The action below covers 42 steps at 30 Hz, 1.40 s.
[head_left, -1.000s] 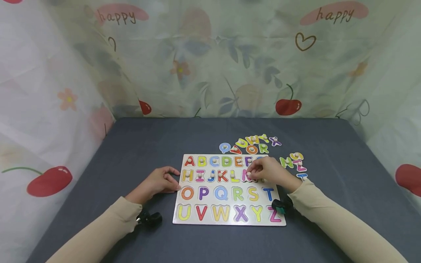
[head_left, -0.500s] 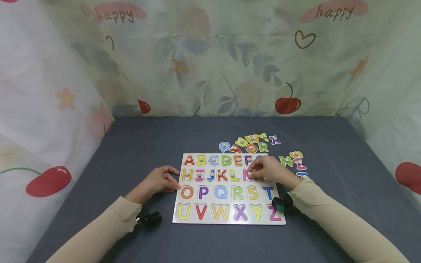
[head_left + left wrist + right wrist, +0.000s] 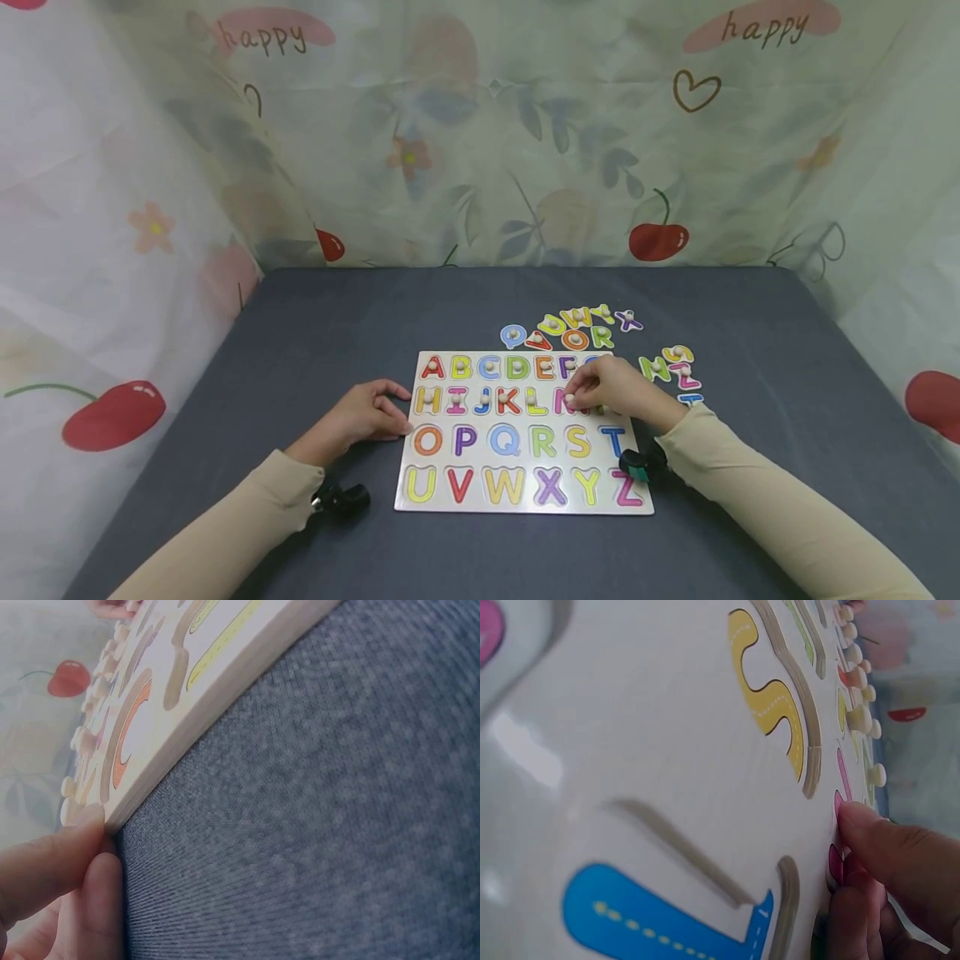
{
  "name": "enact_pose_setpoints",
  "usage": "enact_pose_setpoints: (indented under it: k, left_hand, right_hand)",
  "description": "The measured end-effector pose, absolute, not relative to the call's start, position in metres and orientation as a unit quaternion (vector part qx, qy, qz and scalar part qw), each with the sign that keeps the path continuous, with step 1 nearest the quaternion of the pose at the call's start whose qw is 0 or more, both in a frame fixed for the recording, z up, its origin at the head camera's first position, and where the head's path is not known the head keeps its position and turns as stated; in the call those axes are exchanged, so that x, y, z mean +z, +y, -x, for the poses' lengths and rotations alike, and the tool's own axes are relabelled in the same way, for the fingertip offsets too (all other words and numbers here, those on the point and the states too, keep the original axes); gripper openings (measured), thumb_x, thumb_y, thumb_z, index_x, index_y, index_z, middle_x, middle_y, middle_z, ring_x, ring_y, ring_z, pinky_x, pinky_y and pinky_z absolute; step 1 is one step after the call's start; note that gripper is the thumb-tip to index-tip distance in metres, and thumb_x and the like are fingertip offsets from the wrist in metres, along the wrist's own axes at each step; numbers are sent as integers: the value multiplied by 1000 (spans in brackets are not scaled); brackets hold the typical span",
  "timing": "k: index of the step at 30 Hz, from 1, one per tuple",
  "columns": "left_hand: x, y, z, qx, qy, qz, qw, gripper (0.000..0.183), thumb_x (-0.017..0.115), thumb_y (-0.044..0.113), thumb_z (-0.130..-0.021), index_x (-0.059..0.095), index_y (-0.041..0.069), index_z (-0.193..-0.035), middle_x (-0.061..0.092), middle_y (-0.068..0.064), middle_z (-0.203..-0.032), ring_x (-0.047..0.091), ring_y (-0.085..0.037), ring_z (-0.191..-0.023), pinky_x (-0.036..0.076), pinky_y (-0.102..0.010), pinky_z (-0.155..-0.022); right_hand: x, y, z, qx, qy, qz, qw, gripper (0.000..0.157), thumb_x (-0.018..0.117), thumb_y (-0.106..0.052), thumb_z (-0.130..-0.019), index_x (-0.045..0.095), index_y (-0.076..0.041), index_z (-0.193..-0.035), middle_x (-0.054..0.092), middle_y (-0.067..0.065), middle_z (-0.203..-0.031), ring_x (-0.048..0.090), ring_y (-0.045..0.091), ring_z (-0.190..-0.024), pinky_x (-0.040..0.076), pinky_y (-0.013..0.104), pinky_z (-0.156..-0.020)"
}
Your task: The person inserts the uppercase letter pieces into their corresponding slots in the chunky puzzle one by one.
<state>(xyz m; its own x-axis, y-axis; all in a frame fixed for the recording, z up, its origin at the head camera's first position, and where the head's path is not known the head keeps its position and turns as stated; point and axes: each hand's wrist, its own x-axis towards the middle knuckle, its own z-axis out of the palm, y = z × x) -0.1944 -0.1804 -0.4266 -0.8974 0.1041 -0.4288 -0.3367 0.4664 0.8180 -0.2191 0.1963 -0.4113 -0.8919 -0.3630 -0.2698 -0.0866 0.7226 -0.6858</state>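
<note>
Head, alphabet board [image 3: 480, 460]: flat on the dark grey cloth [image 3: 337, 308], between the two hands; knobbed letters sit in A to F and H to L, and printed recesses fill the lower two rows.
Head, right hand [image 3: 618, 387]: thumb and finger pinch the pale knob [image 3: 570, 401] of the pink M piece [image 3: 558, 402], at the M place in the second row.
Head, left hand [image 3: 367, 412]: thumb and index finger spread apart, tips touching the board's left edge.
Head, loose letters [image 3: 576, 317]: a cluster just beyond the board, Q, W, X and R among them; a smaller group, with the blue T piece [image 3: 690, 400], beside the right hand.
Left wrist, thumb: its tip meets the board's edge near the orange O recess [image 3: 131, 735]; other fingers lie alongside.
Right wrist, fingers: bunched at the pink M piece; whether it sits flush is hard to tell.
Right wrist, foreground: blue T recess [image 3: 656, 919] and yellow S recess [image 3: 769, 701].
</note>
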Motion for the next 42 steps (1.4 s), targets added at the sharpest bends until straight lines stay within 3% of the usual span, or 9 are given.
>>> enact_pose_setpoints:
  k: [7,14,21,25,31,37,42]
  left_hand:
    - [-427,-181,193,509,830,72,214,48,79,1,-76,56,2,-118,69,-4,-73,66,-13,-68,55,-27,-63]
    - [-426,-179,193,505,834,73,212,48,80,2,-76,57,2,-118,69,-5,-73,66,-13,-69,56,-27,-64]
    - [-425,-177,193,500,836,75,211,47,79,2,-77,57,3,-118,69,-5,-73,66,-14,-69,56,-27,-64]
    - [-426,-178,194,500,835,80,214,47,79,2,-77,57,3,-118,69,-5,-73,66,-14,-69,55,-27,-64]
    - [-426,-180,194,498,837,78,213,48,80,2,-76,56,2,-118,69,-5,-73,66,-14,-69,55,-28,-63]
    - [-427,-180,194,507,832,73,213,47,79,1,-76,56,2,-118,69,-5,-72,67,-14,-69,56,-28,-63]
    - [-426,-180,194,509,831,69,213,48,79,0,-76,56,1,-118,69,-4,-72,66,-13,-68,55,-28,-62]
  right_hand:
    - [-415,197,220,-349,907,136,192,17,79,-18,-80,70,-9,-92,61,1,-77,54,14,-69,45,26,-64]
    - [-406,210,218,-380,893,151,190,30,79,-19,-81,68,-7,-106,64,6,-94,56,17,-76,48,29,-67]
    - [-381,240,218,-410,897,119,117,35,71,-16,-88,63,1,-118,62,18,-111,58,22,-88,52,30,-75]
    - [-374,255,221,-431,895,72,83,40,67,-19,-92,57,-1,-126,60,19,-119,60,27,-98,54,39,-86]
    - [-374,268,234,-443,894,32,55,45,62,-26,-95,50,-3,-132,56,18,-125,60,35,-108,53,44,-89]
    - [-382,282,243,-418,905,12,74,47,61,-26,-96,49,0,-133,54,21,-124,59,37,-107,53,43,-86]
    - [-388,295,242,-390,915,1,101,48,63,-25,-94,50,2,-132,57,20,-115,62,29,-93,56,35,-77]
